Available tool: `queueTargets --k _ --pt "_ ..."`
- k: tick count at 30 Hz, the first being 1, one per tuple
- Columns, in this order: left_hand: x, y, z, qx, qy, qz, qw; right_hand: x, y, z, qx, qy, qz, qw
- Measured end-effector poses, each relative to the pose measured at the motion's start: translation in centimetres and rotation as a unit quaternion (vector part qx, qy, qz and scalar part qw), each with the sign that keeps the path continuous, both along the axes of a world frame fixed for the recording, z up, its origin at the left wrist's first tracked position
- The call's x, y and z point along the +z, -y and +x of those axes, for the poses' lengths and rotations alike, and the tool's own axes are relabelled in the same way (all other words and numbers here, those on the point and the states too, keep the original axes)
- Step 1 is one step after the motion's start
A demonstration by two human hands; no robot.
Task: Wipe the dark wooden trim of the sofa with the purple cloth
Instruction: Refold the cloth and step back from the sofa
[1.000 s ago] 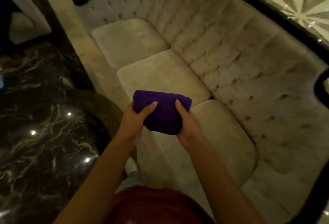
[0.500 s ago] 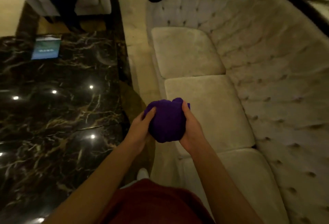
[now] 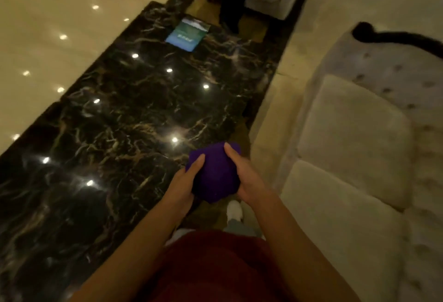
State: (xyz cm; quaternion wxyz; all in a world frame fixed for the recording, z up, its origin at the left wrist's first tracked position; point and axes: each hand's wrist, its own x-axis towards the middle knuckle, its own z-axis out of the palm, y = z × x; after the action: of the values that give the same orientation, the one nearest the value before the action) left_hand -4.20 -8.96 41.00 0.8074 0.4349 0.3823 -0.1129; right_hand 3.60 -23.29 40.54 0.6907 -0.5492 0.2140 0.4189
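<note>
Dim warm light, motion-blurred, spot glare on the marble table (image 3: pixel 134 119).

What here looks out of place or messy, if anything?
Nothing is spilled or damaged. The one stray item is a blue-green booklet, lying askew near the far end of the dark marble table. The purple cloth is bunched between the left hand and right hand, away from the sofa's dark wooden trim.

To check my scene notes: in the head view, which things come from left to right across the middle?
Cream floor → black marble table → purple cloth, held in both hands → sofa seat cushion.
</note>
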Motion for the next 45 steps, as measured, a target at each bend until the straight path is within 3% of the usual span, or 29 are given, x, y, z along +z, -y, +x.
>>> queueTargets --k 3,8,10,13,16,23,28,39,45 --pt "-0.6 -2.2 0.3 0.134 -0.033 0.052 0.989 -1.5 -3.5 3.6 0.148 0.034 -0.007 0.988" --pt "-1.7 -2.9 -0.7 0.238 -0.030 0.094 0.966 -3.9 -7.1 5.8 0.257 0.074 -0.075 0.961" --pt "-3.6 -4.2 -2.0 0.318 -0.050 0.056 0.945 -5.4 -10.4 5.8 0.337 0.085 -0.092 0.933" --pt "-6.1 -6.7 -2.9 0.344 -0.064 -0.002 0.937 -7.8 -13.5 6.2 0.364 0.089 -0.117 0.920" --pt "-9.1 -9.1 -3.0 0.334 -0.082 -0.027 0.939 -10.1 -15.7 6.7 0.397 0.082 -0.141 0.903" --pt "-17.9 -11.1 -0.6 0.282 -0.186 0.031 0.941 -18.7 -17.7 9.1 0.412 0.044 -0.197 0.888" --pt "-26.3 -11.2 1.8 0.302 -0.249 0.052 0.919 -26.9 -19.9 12.0 0.505 0.048 -0.227 0.831" --pt "-41.5 -11.1 4.8 0.271 -0.297 0.062 0.914 -41.1 -21.4 16.9 0.610 0.094 -0.273 0.738" --pt "-45.5 -10.2 4.1 0.178 -0.335 0.173 0.909 -45.3 -21.0 16.3 0.643 0.184 -0.332 0.665"
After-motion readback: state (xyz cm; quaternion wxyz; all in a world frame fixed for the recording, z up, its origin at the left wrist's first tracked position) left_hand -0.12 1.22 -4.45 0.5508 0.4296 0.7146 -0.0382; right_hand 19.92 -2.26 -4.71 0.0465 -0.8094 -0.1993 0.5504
